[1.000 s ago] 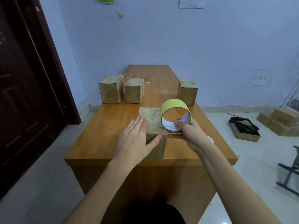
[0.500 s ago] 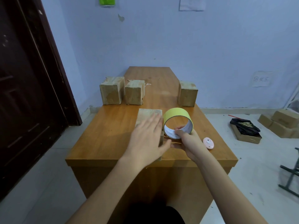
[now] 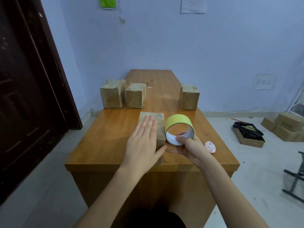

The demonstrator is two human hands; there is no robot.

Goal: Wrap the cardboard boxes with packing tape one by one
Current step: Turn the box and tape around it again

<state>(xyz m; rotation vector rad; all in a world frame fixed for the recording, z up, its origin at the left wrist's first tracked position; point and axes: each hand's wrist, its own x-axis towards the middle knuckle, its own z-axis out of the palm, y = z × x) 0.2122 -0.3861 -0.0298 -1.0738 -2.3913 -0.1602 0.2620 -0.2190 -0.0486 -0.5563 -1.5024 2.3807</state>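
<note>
The left hand (image 3: 144, 145) lies flat on the box (image 3: 152, 125); just right, the right hand (image 3: 189, 145) grips the tape roll (image 3: 178, 123), seemingly touching the box's right face.

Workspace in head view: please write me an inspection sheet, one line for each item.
Surface: wooden desk.
Job's things: near box under left hand; yellow tape roll beside it; three boxes at the back.
Clutter: pink small object.
Grippers: left hand flat on box; right hand grips roll.
Cables: nothing seen.
Surroundings: dark door, floor cartons, black bag in carton.
</note>
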